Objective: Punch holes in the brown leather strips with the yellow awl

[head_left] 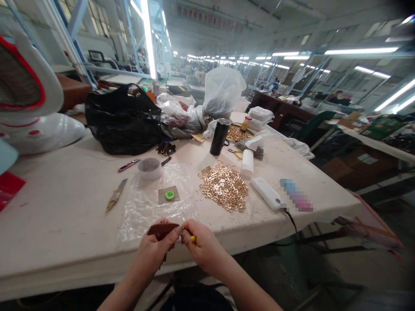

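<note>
The left hand (158, 248) is closed on a small brown piece (161, 228), probably leather, pinched between the thumb and the fingers at the near edge of the table (58, 224). The right hand (202, 245) is just beside it, its fingers curled together around a small tool with a yellow tip (193, 238); the fingertips of this hand meet the brown piece at its right end. What the tool is exactly I cannot tell, because the hand covers most of it.

In front of the hands lies a clear plastic sheet (155, 205), and on it a square of brown card with a green button (169, 195) on top. Right of the sheet there is a heap of small golden rings (224, 185). Behind the sheet stands a roll of tape (149, 168), and near it are a pink-handled cutter (129, 165) and, more to the left, a knife (116, 195).

Further back stands a black cylinder cup (219, 136), with a white tube (247, 162) to its right. A white power bank (266, 193) with a black cable lies near the right edge of the table. At the far side are a black plastic bag (123, 121) and a clear plastic bag (223, 90). A white fan with a red rim (26, 86) stands at the left.
</note>
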A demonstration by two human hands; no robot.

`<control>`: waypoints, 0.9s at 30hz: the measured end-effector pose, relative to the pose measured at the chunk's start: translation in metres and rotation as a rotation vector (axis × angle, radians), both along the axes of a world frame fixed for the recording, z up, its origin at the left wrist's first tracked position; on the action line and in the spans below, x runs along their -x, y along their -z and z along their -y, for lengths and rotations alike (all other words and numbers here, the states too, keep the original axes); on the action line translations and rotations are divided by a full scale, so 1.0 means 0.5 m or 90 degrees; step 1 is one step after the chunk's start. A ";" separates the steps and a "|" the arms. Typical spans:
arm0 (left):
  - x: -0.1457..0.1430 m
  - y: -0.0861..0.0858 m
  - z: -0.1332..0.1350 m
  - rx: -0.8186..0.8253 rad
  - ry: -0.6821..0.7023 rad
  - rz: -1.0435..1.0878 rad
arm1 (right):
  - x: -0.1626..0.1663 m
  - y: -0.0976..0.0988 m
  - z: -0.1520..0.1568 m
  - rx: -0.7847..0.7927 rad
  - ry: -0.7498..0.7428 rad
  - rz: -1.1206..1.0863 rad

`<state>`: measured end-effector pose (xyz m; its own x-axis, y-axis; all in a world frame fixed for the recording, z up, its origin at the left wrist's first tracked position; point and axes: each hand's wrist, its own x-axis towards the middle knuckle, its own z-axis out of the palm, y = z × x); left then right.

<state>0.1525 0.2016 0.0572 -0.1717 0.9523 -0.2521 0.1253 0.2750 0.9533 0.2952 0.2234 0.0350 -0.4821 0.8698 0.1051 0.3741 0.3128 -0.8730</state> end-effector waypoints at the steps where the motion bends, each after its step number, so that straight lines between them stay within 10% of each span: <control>1: 0.005 0.001 -0.003 0.008 0.009 0.002 | 0.006 -0.001 -0.003 -0.017 0.002 0.007; 6: 0.024 0.017 0.000 0.043 -0.017 0.049 | 0.035 -0.012 -0.006 -0.070 0.049 0.027; 12: 0.018 0.027 0.006 -0.037 -0.011 0.003 | 0.020 0.001 -0.002 0.156 0.000 -0.131; 27: -0.066 -0.080 -0.029 -0.048 0.298 -0.214 | -0.153 -0.098 0.007 0.083 0.019 -0.160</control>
<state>0.1856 0.2161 0.0974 0.2127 0.9593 -0.1857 0.5161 0.0511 0.8550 0.3718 0.2201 0.0840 -0.4291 0.8971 0.1051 0.1480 0.1847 -0.9716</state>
